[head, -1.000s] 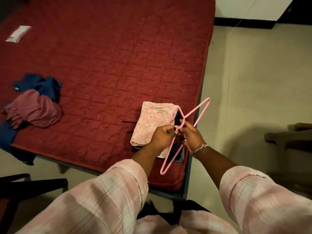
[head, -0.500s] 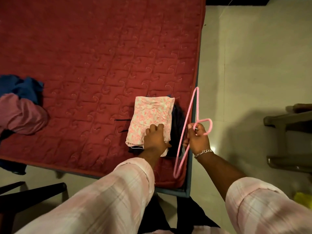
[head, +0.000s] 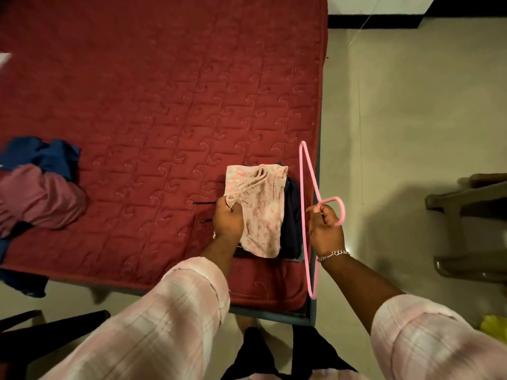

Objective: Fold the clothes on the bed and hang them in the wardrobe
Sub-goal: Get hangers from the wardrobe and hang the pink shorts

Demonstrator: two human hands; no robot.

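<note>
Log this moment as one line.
left hand: pinches cord of floral garment | right hand: holds pink hanger | unfolded clothes: on bed

This is a bedroom in a home. A bed (head: pixel 164 91) with a red quilted mattress fills most of the view, its near right corner set in a dark frame. Loose clothes (head: pixel 41 187) lie heaped at the bed's left edge, and a folded floral garment (head: pixel 260 215) sits near the right edge. A pink clothes hanger (head: pixel 308 187) hangs over that edge. The floor (head: pixel 411 105) is pale tile with a dark skirting board; what may be a chair (head: pixel 466 204) stands at right.
</note>
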